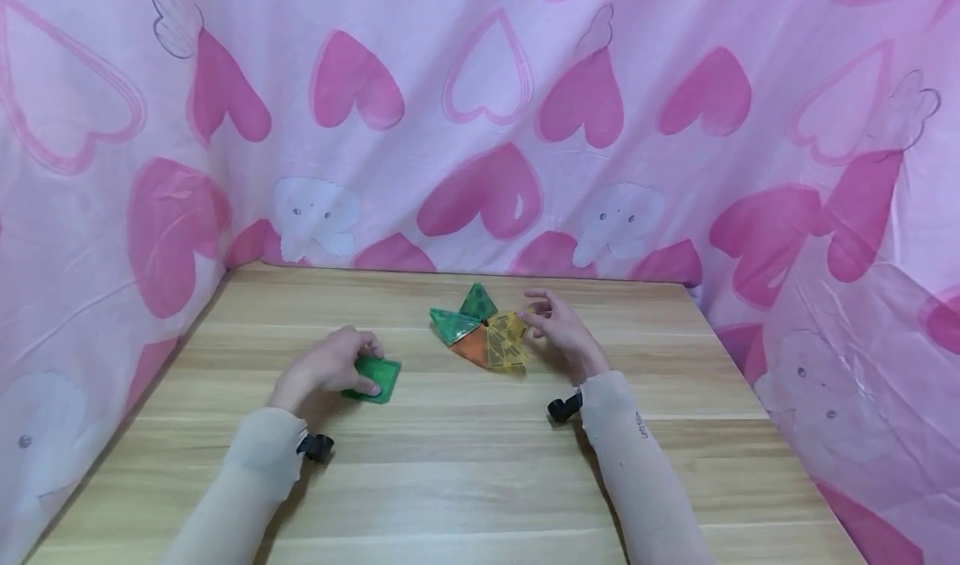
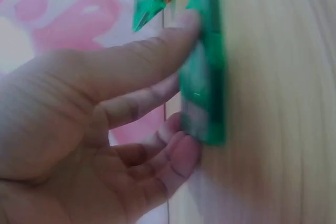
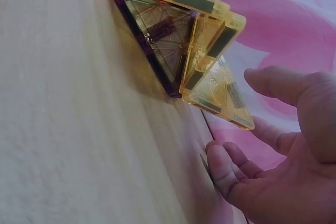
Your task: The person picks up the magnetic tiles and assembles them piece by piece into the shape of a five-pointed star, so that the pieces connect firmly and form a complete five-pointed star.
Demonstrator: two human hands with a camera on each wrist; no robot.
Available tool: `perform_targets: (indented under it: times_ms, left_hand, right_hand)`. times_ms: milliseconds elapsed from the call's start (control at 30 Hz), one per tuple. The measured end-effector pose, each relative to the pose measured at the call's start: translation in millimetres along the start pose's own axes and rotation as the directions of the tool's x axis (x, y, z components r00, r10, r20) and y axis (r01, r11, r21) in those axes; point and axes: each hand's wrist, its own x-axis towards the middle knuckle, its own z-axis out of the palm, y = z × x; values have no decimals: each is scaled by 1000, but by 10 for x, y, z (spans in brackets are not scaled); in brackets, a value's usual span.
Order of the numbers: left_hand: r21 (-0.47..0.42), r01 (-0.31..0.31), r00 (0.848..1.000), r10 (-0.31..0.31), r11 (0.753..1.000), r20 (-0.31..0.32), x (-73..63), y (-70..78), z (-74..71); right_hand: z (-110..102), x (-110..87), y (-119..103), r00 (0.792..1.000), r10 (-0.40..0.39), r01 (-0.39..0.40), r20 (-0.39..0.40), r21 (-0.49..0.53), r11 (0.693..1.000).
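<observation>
My left hand pinches a green square magnetic tile, low over the table on the left. In the left wrist view the thumb lies along one face of the green tile, with the fingers at its other side. At the middle back stands a cluster of triangular magnetic tiles: green ones, an orange one and yellow ones. My right hand is at the cluster's right side, fingers loosely bent. Its thumb and fingertips are right beside the yellow tiles in the right wrist view.
The wooden table runs back to a pink curtain with hearts, which also closes both sides. Each wrist wears a small black camera, one on the left and one on the right.
</observation>
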Motion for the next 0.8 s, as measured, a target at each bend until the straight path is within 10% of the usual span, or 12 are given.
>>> perform_targets:
  times_ms: [200,567,800]
  left_hand:
    - [15,-20,996,21,1000,-90,166,79,151]
    - [-24,-63,998,63,998,-31,190,73,114]
    - [-3,-42,998,42,999,-46,200,62,156]
  right_hand:
    - [-14,-29,-29,1000,-7,6,-14,-20,1000]
    - [11,-69,-439,973,-188,180,-135,-67,981]
    - [315,-141,-656,945,-319,316,-74,-43,948]
